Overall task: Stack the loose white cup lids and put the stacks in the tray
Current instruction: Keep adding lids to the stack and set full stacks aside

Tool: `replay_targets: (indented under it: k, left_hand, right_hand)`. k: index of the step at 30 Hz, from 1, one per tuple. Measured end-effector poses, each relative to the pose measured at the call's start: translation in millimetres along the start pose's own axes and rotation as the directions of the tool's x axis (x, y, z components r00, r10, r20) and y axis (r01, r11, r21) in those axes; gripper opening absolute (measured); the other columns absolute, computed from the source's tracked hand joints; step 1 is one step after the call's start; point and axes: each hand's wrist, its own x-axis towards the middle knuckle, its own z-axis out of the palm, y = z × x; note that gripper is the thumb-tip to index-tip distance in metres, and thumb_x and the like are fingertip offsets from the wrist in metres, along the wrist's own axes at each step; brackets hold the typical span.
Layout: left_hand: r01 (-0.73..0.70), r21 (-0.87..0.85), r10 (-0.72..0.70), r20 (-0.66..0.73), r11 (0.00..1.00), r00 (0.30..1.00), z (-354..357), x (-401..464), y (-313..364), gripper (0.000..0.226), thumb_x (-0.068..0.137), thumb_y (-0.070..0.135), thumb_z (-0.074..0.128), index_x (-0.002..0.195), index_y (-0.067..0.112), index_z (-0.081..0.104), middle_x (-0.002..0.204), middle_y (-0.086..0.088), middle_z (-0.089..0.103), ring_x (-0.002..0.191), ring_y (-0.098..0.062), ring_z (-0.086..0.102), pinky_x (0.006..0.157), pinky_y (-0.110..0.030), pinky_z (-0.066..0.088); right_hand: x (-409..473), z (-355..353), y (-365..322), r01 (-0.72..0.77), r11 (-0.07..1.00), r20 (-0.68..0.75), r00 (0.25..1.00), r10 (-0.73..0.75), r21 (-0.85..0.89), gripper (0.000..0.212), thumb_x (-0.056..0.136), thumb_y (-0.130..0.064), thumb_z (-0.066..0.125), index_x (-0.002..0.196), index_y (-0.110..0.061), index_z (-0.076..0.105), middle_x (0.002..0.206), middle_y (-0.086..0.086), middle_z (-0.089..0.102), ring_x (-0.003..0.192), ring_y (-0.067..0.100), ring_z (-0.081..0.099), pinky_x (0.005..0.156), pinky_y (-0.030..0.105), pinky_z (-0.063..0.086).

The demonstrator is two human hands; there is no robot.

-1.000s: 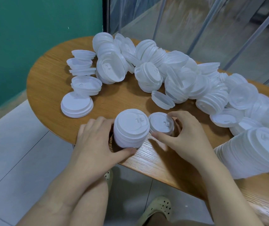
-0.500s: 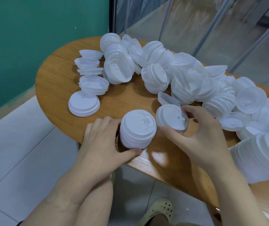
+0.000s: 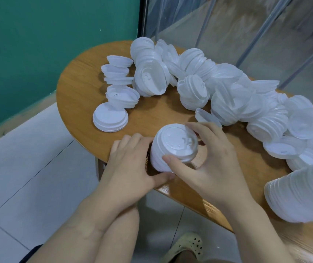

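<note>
Head view: my left hand (image 3: 131, 164) grips the small stack (image 3: 172, 149) at the counter (image 3: 79, 88) edge; my right hand (image 3: 209, 158) fingers pinch the top lid onto it. Big lid pile (image 3: 228, 95) still loose, so early on, I judge. No tray in view; tall stack (image 3: 303, 194) cut off right.

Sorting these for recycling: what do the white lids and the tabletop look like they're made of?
The white cup lids look like thin molded plastic: matte to slightly translucent, with ribbed rims and embossed sip tabs. The table looks like wood or wood veneer: warm brown with visible grain and a smooth, low-sheen finish. Which of the two cannot be told.
</note>
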Motion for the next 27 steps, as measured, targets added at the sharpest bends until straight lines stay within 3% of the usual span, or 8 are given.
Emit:
replay_targets:
  k: [16, 22, 27]
  left_hand:
    - [-0.005, 0.010, 0.005, 0.005, 1.000, 1.000, 0.9, 0.1, 0.2, 0.074, 0.058, 0.078, 0.049, 0.120, 0.037, 0.057, 0.095, 0.023, 0.040, 0.092, -0.006, 0.034, 0.086, -0.029, 0.028]
    - [-0.031, 0.011, 0.031, -0.026, 0.999, 0.999, 2.6, 0.1, -0.7, 0.067, 0.060, 0.071, 0.050, 0.115, 0.034, 0.059, 0.090, 0.027, 0.034, 0.088, -0.007, 0.031, 0.080, -0.028, 0.021]
    - [-0.037, 0.001, 0.037, -0.063, 0.999, 0.997, 4.0, -1.1, -0.1, 0.061, 0.062, 0.067, 0.051, 0.111, 0.031, 0.060, 0.088, 0.025, 0.035, 0.085, -0.006, 0.029, 0.078, -0.027, 0.020]
  right_hand:
    - [-1.0, 5.4, 2.2, -0.023, 1.000, 0.075, 0.997, 0.025, -0.021, 0.074, 0.073, -0.063, 0.071, 0.132, -0.020, 0.060, 0.121, -0.017, 0.051, 0.119, 0.000, 0.050, 0.097, 0.004, 0.034]
    - [-0.8, 10.6, -0.9, -0.025, 0.998, 0.039, 0.999, 0.028, -0.058, 0.074, 0.071, -0.064, 0.067, 0.129, -0.017, 0.060, 0.119, -0.013, 0.052, 0.116, 0.005, 0.049, 0.095, 0.003, 0.032]
    - [-4.3, 17.7, -4.7, 0.005, 0.995, -0.069, 0.998, -0.011, -0.096, 0.076, 0.078, -0.066, 0.063, 0.131, -0.011, 0.060, 0.120, -0.011, 0.050, 0.114, 0.004, 0.046, 0.096, 0.004, 0.031]
